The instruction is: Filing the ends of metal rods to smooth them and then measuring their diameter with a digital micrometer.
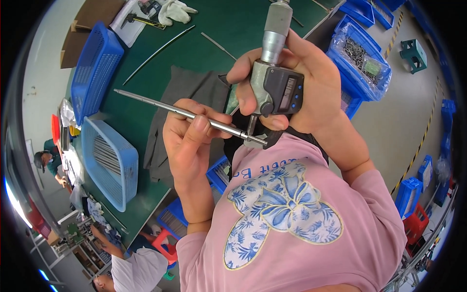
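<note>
My left hand (192, 131) grips a slim metal rod (165, 105) between thumb and fingers, its pointed end reaching out to the left. My right hand (311, 78) is wrapped round a digital micrometer (266, 82) with a small display and blue buttons. The rod's near end lies in the micrometer's jaw gap, beside the spindle; whether both jaw faces touch it I cannot tell. Beneath my hands a grey cloth (168, 121) lies on the green table (146, 63).
A tall blue basket (97, 73) and a light-blue basket (109, 168) holding several rods stand at left. Calipers (143, 20) and white gloves (175, 11) lie at the far side. A blue bin (335, 46) of metal parts sits at right. Two other people (138, 267) (53, 155) work at left.
</note>
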